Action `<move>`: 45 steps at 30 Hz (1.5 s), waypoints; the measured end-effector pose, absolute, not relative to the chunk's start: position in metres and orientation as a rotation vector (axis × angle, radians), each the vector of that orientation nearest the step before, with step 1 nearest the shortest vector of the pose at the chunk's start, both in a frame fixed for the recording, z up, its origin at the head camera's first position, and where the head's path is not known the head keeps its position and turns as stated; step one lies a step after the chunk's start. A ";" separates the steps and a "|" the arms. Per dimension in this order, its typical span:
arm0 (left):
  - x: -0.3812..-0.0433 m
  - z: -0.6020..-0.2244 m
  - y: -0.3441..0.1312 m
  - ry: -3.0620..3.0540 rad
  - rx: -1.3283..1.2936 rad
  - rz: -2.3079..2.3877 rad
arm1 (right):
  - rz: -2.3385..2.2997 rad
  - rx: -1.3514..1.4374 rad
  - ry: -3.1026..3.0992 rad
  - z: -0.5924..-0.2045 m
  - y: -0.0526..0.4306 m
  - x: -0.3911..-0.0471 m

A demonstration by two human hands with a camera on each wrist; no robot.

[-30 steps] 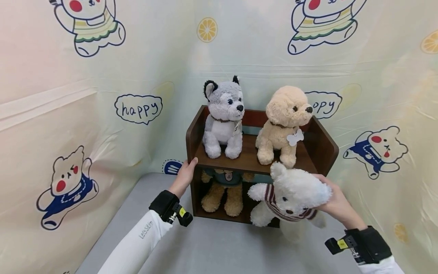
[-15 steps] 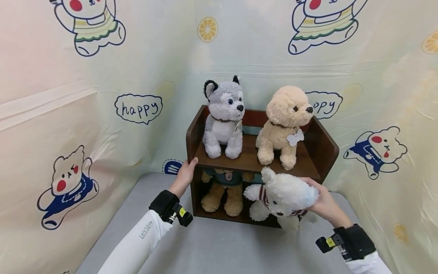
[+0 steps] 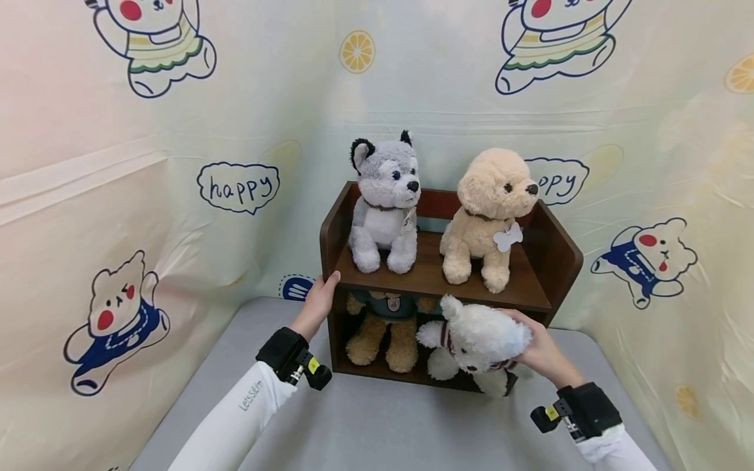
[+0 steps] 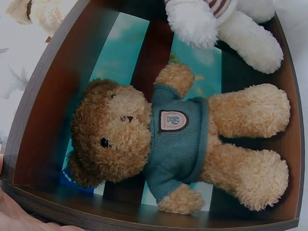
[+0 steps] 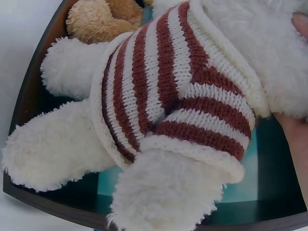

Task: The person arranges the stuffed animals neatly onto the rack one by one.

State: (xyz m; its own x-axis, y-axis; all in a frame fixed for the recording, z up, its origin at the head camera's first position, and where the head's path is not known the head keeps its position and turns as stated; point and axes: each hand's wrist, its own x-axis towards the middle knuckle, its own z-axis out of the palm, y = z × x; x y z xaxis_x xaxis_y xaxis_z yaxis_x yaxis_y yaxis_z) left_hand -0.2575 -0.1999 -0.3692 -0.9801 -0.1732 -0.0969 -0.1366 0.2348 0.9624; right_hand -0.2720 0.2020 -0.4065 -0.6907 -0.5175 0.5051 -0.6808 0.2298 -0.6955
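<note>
At the shelf's left upright, your left hand [image 3: 319, 302] clasps the front edge of the wooden shelf [image 3: 533, 294], thumb curled over the corner where the upper board meets the side panel, palm pressed to the outside. Just right of that hold, inside the lower compartment, the brown bear in a teal sweater [image 4: 163, 144] sits with its legs toward the opening; it is untouched. Above your left hand, on the top board, sit the grey husky [image 3: 385, 203] and, further right, the cream dog [image 3: 487, 216], both upright and apart from either hand. Moving right, your right hand [image 3: 538, 353] holds the white bear in a striped sweater [image 3: 474, 340] by the head, fingers wrapped round the back of it. The bear extends left and forward of your palm, face down and tilted, its legs at the mouth of the lower compartment, beside the brown bear's leg. Judgement: the plush is light and very soft, so it will squash and droop under a head grip; the torso under the knit sweater [image 5: 183, 91] looks the firmer place to hold.
</note>
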 end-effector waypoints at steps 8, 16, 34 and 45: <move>-0.258 -0.368 -0.200 -2.445 0.309 -1.900 | 1.465 1.006 -2.387 -0.415 0.202 -0.284; -0.259 -0.367 -0.201 -2.442 0.309 -1.896 | 1.546 0.894 -2.481 -0.418 0.193 -0.286; -0.259 -0.369 -0.199 -2.446 0.304 -1.878 | 1.738 0.334 -2.642 -0.440 0.190 -0.323; -0.258 -0.370 -0.199 -2.447 0.318 -1.880 | 1.968 0.256 -2.518 -0.456 0.186 -0.332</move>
